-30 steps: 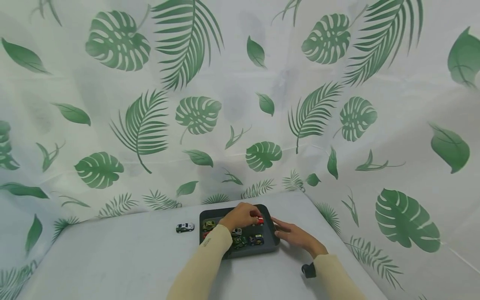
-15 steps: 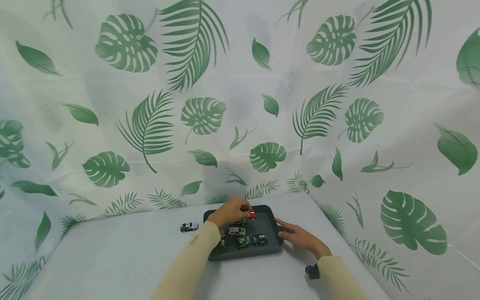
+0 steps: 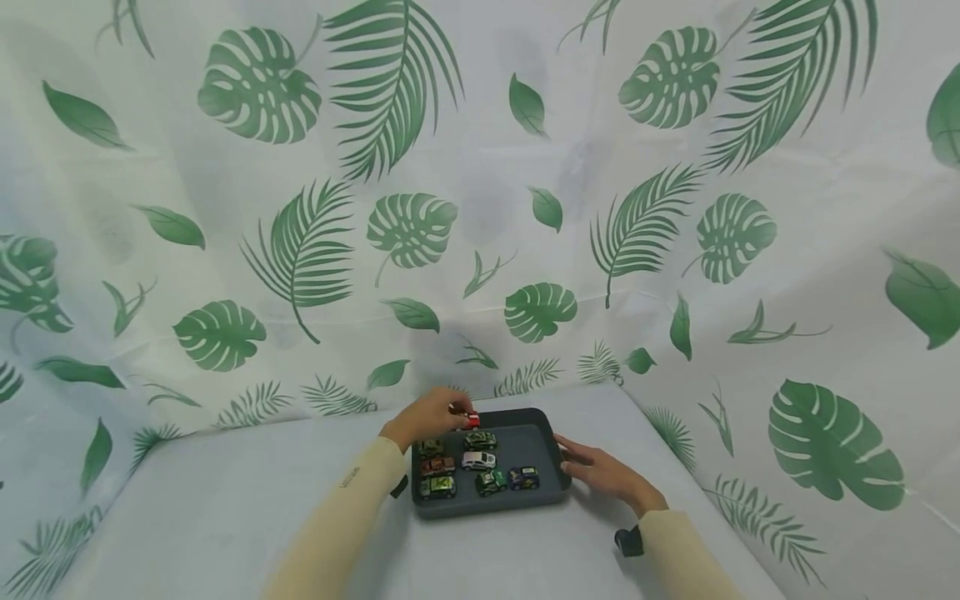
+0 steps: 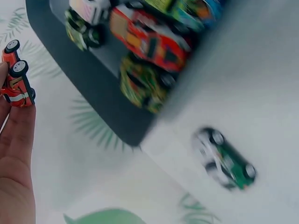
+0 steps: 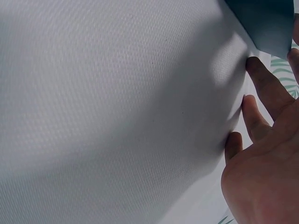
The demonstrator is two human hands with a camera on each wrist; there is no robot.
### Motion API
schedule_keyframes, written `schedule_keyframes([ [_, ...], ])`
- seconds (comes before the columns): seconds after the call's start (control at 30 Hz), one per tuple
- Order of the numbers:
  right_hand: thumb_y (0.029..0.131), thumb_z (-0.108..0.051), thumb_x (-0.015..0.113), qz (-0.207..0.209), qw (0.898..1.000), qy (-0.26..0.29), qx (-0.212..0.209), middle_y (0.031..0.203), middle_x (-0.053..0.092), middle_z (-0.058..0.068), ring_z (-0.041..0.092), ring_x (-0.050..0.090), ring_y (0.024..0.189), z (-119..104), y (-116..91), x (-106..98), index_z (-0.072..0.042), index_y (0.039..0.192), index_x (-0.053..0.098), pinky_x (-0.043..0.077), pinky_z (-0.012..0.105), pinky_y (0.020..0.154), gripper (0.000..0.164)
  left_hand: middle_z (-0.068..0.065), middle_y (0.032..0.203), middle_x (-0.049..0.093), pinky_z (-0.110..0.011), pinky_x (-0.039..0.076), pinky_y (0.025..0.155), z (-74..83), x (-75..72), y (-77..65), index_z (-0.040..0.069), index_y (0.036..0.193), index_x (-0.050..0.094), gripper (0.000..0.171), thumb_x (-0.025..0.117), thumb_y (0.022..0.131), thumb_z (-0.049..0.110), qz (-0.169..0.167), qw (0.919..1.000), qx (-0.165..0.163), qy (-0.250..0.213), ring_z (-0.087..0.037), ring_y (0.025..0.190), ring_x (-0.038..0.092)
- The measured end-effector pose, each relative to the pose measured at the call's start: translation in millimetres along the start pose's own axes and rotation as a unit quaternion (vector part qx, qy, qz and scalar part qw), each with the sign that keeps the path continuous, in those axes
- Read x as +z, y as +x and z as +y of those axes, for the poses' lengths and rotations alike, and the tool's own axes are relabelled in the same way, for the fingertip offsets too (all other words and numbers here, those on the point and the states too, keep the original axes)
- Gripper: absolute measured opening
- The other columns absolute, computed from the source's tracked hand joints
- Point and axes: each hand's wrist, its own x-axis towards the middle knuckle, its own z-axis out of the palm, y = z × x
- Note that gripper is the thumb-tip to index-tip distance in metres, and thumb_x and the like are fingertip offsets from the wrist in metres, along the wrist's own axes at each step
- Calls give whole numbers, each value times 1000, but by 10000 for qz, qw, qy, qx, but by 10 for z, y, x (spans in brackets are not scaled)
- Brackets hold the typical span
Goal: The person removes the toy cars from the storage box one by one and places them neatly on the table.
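A small red toy car (image 3: 471, 422) is pinched in my left hand (image 3: 429, 417), above the far left part of the dark grey tray (image 3: 528, 446). In the left wrist view the red car (image 4: 18, 79) shows its wheels, clear of the tray's rim. Inside the tray are several toy cars, among them a white car (image 3: 478, 461), a green one (image 3: 491, 482), a purple one (image 3: 523, 477) and an orange-red one (image 3: 437, 466). My right hand (image 3: 603, 475) rests at the tray's right side, fingers extended and fingertips by its wall; the right wrist view shows the tray's corner (image 5: 268, 23).
A white and green toy car (image 4: 224, 158) lies on the table outside the tray; in the head view my left arm hides it. The white tabletop (image 3: 225, 500) extends to the left, and a leaf-printed sheet (image 3: 465, 208) rises behind the table.
My left hand has carried the red car leftward from the tray's right side to its far left. More cars in the tray have come into view. The right hand stays at the tray.
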Motion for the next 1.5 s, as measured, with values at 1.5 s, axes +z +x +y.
schedule_keyframes([
  [1.5, 109, -22, 62, -29, 10000, 47, -21, 160, 44, 31, 54, 37, 149, 22, 21, -4, -7, 166, 39, 30, 74, 117, 63, -2, 104, 73, -47, 56, 89, -892, 4, -1140, 7, 105, 75, 15, 78, 95, -2, 544, 9942, -886, 290, -16, 93, 65],
])
